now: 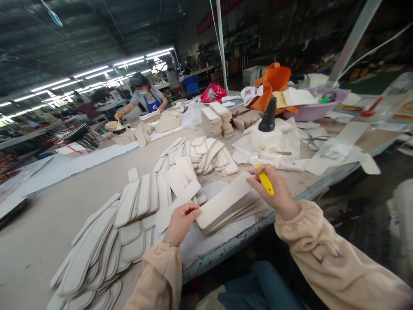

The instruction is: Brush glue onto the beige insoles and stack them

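Observation:
My left hand (180, 221) is closed on the near end of a stack of cream insole-shaped pieces (227, 203) lying at the table's front edge. My right hand (277, 191) rests on the far end of the same stack and grips a yellow-handled brush (265, 181) with its white bristle tip pointing up and away. Both sleeves are peach-coloured. Fanned rows of the same cream pieces (106, 241) spread to the left of my left hand, and more lie behind the stack (206, 155).
A white glue pot with a black cone top (268, 129) stands beyond my right hand on white paper. Taller piles of pieces (217, 120), a purple basin (314, 110), an orange bag (274, 82) and scissors (314, 142) lie further back. Another person (145, 99) works at the table's far end.

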### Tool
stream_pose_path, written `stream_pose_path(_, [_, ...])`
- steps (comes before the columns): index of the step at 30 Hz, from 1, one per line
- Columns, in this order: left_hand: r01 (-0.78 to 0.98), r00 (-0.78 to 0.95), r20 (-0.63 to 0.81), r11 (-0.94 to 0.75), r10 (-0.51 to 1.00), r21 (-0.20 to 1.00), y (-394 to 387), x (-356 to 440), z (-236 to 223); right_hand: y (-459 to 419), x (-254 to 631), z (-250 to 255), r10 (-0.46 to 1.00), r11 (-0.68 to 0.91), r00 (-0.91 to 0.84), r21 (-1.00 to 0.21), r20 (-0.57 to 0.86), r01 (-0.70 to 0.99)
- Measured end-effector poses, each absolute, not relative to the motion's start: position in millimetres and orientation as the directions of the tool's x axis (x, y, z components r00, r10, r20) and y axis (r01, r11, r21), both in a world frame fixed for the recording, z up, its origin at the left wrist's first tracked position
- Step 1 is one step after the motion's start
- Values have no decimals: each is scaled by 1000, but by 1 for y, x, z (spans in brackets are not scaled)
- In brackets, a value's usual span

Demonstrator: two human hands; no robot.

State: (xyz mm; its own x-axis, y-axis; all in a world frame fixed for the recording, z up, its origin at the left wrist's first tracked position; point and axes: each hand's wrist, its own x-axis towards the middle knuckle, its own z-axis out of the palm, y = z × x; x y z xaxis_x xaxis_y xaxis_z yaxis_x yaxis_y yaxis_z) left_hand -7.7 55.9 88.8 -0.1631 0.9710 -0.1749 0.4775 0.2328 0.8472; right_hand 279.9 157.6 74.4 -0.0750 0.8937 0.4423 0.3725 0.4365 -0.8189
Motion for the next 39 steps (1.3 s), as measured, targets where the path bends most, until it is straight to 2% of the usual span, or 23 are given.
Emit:
stream_pose_path(4, [507,-231,-165,264,959,821,66,-7,79,165,287,66,901,408,-74,-780,427,474])
stream_pose_path(11, [592,-233,-152,264,960,762,71,0,69,166,293,59,919,360,-88,-729,384,582])
stream_pose_path(20, [697,-223,-135,255,965,671,68,4,66,168,289,51,917,363,-106,-694,385,622])
stream_pose_path(32, [765,-181,-118,215,976,608,66,4,66,166,288,49,930,341,-149,-642,335,686])
stream_pose_path(39, [794,-172,-123,212,977,571,66,5,66,163,288,51,920,362,-173,-591,352,721])
